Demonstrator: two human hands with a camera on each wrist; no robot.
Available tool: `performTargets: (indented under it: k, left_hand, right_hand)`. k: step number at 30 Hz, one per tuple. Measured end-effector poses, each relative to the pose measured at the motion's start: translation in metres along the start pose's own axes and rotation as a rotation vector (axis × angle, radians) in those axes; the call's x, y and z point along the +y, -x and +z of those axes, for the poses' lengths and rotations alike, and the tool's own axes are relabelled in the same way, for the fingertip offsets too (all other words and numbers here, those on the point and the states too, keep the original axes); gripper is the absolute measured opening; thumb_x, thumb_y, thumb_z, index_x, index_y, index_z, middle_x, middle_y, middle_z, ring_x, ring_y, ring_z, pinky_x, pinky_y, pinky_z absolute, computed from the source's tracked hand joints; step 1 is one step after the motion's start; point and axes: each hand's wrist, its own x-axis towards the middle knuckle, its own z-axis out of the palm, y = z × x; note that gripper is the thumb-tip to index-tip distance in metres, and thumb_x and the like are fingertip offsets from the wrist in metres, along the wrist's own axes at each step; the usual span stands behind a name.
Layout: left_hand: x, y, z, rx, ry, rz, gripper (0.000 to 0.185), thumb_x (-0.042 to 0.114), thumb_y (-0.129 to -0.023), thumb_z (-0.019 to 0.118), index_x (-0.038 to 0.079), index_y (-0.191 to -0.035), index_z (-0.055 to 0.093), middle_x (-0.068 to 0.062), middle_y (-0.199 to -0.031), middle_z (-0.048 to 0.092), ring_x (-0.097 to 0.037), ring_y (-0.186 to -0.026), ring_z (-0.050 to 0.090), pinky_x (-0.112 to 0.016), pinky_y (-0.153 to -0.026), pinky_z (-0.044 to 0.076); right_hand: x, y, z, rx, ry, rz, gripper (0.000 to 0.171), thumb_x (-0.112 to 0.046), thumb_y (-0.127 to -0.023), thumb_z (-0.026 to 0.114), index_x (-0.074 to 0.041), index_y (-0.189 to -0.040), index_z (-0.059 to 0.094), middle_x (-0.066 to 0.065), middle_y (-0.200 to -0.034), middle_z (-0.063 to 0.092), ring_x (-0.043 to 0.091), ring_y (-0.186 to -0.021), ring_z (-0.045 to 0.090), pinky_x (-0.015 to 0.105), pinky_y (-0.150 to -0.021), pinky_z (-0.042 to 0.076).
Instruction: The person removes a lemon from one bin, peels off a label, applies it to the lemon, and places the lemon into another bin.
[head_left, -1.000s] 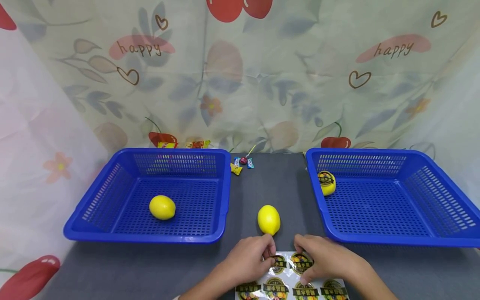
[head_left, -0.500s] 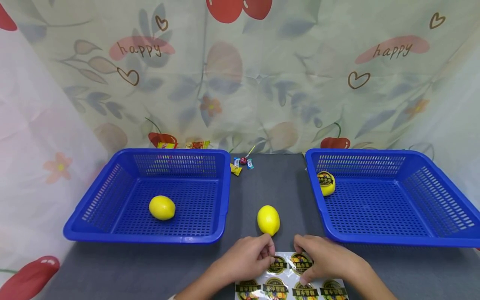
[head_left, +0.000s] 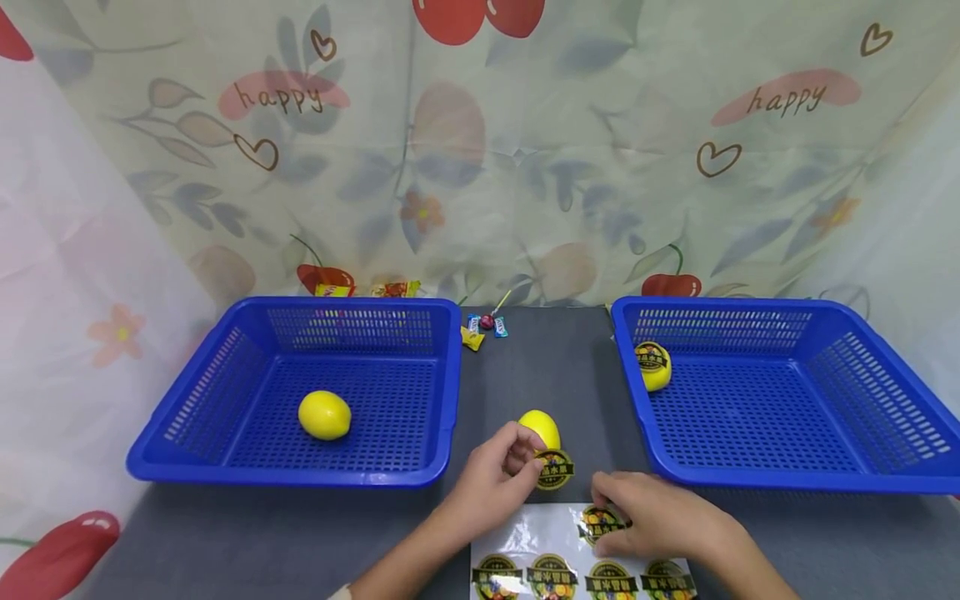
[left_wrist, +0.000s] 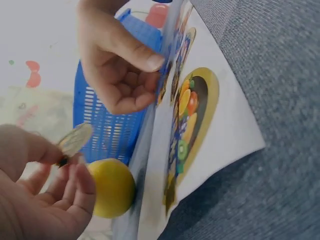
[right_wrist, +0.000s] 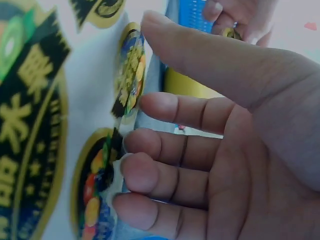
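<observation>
Between thumb and fingers, my left hand (head_left: 491, 479) pinches a round black-and-gold fruit sticker (head_left: 557, 472), raised off the sheet. Seen edge-on in the left wrist view, the sticker (left_wrist: 78, 138) shows its pale back. Just behind that hand a lemon (head_left: 543, 427) lies on the dark table, its near end partly covered by the hand and sticker. My right hand (head_left: 663, 518) rests its fingertips on the white sticker sheet (head_left: 517, 533), thumb and fingers apart around one sticker. In the right wrist view its fingers (right_wrist: 175, 112) are nearly straight against the sheet.
A blue basket (head_left: 300, 477) on the left holds one lemon (head_left: 325, 415). In the right blue basket (head_left: 810, 481) sits a lemon with a sticker (head_left: 654, 367). Small wrapped candies (head_left: 472, 337) and a lollipop (head_left: 487, 321) lie at the back, near the printed curtain (head_left: 517, 208).
My left hand has lifted a sticker off the sheet and moved up and away toward the lemon, leaving a blank spot. The right hand has hardly moved.
</observation>
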Motion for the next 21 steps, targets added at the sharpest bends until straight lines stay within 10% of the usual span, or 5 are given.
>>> performTargets:
  k: [8, 15, 21]
  left_hand:
    - [0.004, -0.013, -0.002, 0.114, 0.112, -0.062, 0.029, 0.001, -0.097, 0.058, 0.003, -0.125, 0.052, -0.008, -0.089, 0.060, -0.032, -0.067, 0.064, -0.037, -0.053, 0.056]
    - [0.008, -0.027, -0.007, 0.109, 0.105, -0.119, 0.030, 0.009, -0.101, 0.059, 0.005, -0.129, 0.050, -0.008, -0.087, 0.059, -0.024, -0.058, 0.058, -0.035, -0.053, 0.055]
    - [0.013, -0.035, -0.008, 0.113, 0.110, -0.167, 0.036, 0.006, -0.098, 0.060, 0.003, -0.131, 0.048, -0.007, -0.084, 0.059, -0.018, -0.054, 0.055, -0.042, -0.055, 0.056]
  right_hand:
    - [-0.012, -0.010, 0.000, 0.215, 0.062, 0.059, 0.031, -0.034, -0.086, 0.080, -0.016, -0.097, 0.058, -0.006, -0.082, 0.052, 0.005, -0.070, 0.047, 0.026, -0.059, 0.041]
    - [-0.020, -0.037, 0.000, 0.294, -0.148, 0.223, 0.084, -0.040, -0.082, 0.083, -0.007, -0.148, 0.042, 0.013, -0.138, 0.050, 0.011, -0.072, 0.055, 0.030, -0.058, 0.049]
    - [-0.015, -0.059, 0.002, 0.274, -0.272, 0.137, 0.098, -0.040, -0.079, 0.086, -0.008, -0.154, 0.032, 0.019, -0.142, 0.043, 0.016, -0.080, 0.059, 0.030, -0.065, 0.053]
